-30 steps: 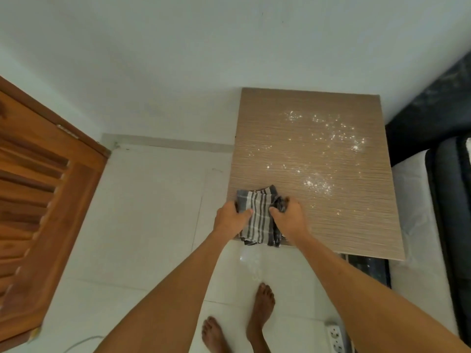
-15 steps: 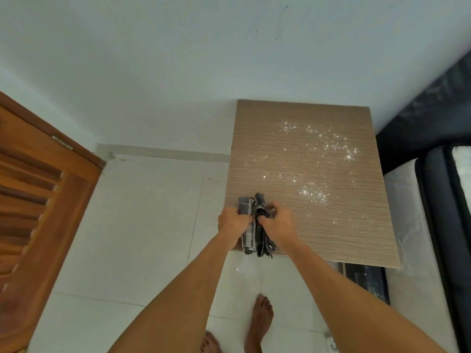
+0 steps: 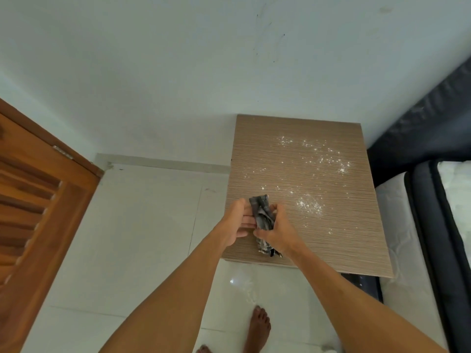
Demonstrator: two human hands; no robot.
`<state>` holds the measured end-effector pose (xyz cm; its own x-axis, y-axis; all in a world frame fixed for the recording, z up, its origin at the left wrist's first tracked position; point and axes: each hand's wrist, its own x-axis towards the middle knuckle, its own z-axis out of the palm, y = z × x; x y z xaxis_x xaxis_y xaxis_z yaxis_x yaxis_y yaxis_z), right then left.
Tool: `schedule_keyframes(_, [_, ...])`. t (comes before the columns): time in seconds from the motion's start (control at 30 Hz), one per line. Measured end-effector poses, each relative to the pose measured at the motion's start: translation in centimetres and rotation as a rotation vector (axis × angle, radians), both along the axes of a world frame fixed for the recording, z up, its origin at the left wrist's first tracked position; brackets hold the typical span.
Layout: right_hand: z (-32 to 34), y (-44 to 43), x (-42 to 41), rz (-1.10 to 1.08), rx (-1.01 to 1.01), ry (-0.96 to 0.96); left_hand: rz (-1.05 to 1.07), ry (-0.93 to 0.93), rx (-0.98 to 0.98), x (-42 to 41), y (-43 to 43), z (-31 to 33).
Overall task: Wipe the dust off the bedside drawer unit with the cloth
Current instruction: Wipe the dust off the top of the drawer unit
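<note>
The bedside drawer unit [image 3: 275, 154] has a tan striped wood-grain top against the white wall. White dust [image 3: 309, 205] is scattered over its middle and far right part. A grey and white striped cloth [image 3: 262, 216] is bunched into a narrow bundle above the unit's near left corner. My right hand [image 3: 281, 234] grips the bundle from the right. My left hand [image 3: 238, 222] touches its left side with fingers fairly straight. Part of the cloth hangs below my right hand.
A brown louvred wooden door [image 3: 38, 205] stands at the left. A bed with a white mattress [image 3: 397, 225] and dark frame lies right of the unit. White floor tiles [image 3: 142, 225] spread in front, with some spilled dust [image 3: 251, 291] near my bare feet.
The cloth lay spread flat under both hands on the near left corner; it has been gathered up into a tight bundle held between my hands. The view has tilted upward.
</note>
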<state>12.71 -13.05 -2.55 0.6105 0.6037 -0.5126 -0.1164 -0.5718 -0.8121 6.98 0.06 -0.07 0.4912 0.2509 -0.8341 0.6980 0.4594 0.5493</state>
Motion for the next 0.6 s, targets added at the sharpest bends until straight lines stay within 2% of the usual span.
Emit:
schedule_keyframes(0.13, [0.8, 0.9, 1.3, -0.012, -0.022, -0.153, -0.082, -0.031, 0.077, 0.8, 0.6, 1.6])
schedule_keyframes(0.23, [0.9, 2.5, 3.5, -0.009, -0.040, -0.254, -0.043, -0.036, 0.180, 2.0, 1.4, 1.4])
schedule_keyframes(0.3, [0.4, 3.9, 5.8, 0.002, -0.047, -0.324, 0.005, 0.014, 0.354, 2.9, 2.5, 0.2])
schedule_keyframes(0.37, [-0.5, 5.5, 8.6, 0.039, -0.053, -0.397, -0.025, 0.099, 0.568, 3.5, 3.7, -1.4])
schedule_keyframes(0.43, [-1.5, 7.1, 11.6, 0.092, -0.082, -0.458, -0.093, 0.195, 0.683, 4.1, 4.5, -3.3])
schedule_keyframes(0.5, [-2.0, 9.0, 14.6, 0.167, -0.132, -0.556, -0.144, 0.256, 0.708, 4.6, 5.1, -4.6])
schedule_keyframes(0.6, [-2.2, 11.7, 19.3, 0.260, -0.178, -0.738, -0.172, 0.252, 0.696, 5.7, 5.9, -5.8])
